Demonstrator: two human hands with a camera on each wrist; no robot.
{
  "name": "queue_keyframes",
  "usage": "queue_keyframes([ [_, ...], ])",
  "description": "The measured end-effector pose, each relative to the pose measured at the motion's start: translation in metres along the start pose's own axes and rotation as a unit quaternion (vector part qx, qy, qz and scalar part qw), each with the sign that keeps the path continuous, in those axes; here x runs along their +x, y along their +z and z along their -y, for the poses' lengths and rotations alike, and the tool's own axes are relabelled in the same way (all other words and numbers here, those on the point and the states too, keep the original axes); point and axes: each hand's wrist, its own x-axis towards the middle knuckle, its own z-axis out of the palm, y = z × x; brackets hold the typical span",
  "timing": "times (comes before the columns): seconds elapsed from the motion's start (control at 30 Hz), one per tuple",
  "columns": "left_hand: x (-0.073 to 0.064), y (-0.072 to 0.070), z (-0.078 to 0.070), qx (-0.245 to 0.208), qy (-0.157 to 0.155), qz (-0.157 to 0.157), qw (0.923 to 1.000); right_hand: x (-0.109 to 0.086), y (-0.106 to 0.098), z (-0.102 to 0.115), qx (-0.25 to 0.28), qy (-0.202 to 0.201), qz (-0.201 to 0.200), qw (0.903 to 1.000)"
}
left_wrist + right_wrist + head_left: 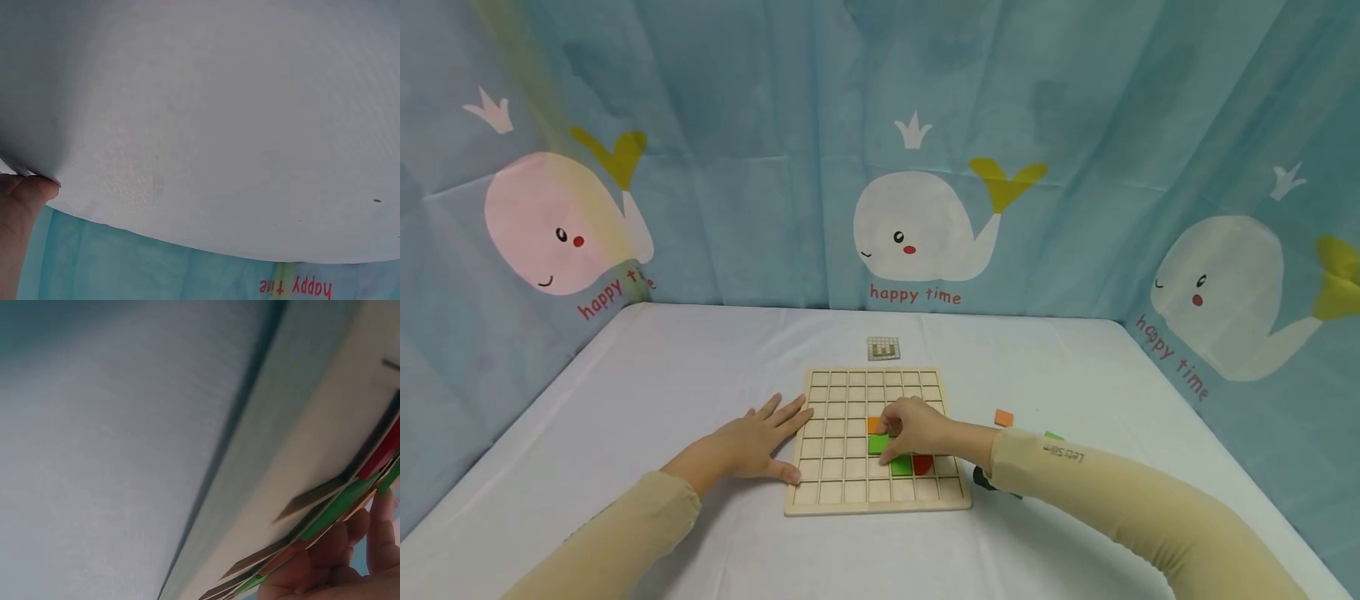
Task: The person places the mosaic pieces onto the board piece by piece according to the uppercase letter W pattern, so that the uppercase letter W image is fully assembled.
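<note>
My left hand [752,442] lies with fingers spread at the left edge of a wooden grid board [820,492]; its fingertips and thumb rest on the frame. Over the board's middle, my right hand [917,425] has thumb and forefinger bent around a green square tile [877,445], fingertips at its edges. An orange tile [872,425] sits just behind that one, partly covered by the fingers. Nearer the front right, another green tile [901,466] lies beside a red piece with a rounded side [922,465]. The right wrist view shows the fingers [328,550] close over the tiles.
A small card with a grid pattern [883,348] lies behind the board. Right of the board are a loose orange tile [1003,417], a green piece [1054,436] and a dark piece [982,478] partly under the sleeve. A white cloth covers the table [715,350].
</note>
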Motion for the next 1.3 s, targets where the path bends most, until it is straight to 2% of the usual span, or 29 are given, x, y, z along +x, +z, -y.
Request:
queue_keyframes([
  [0.27,0.002,0.000,0.000,0.001,-0.001,0.001,1.0000,0.000,-0.001,0.001,-0.003,-0.007,0.001,1.0000],
  [0.53,0.002,0.000,0.000,-0.001,0.001,0.000,1.0000,0.000,-0.002,0.001,0.011,0.006,0.004,0.9999],
  [0.83,0.000,-0.003,-0.002,-0.005,0.003,0.002,1.0000,0.002,-0.001,-0.001,0.001,0.008,-0.006,1.0000],
  [1.07,0.000,-0.003,-0.003,-0.007,0.005,0.001,1.0000,0.001,-0.005,-0.005,0.028,0.029,-0.012,0.9991],
  [1.3,-0.001,-0.002,-0.002,-0.008,0.006,-0.001,1.0000,-0.009,-0.020,-0.010,0.056,0.017,-0.016,0.9981],
])
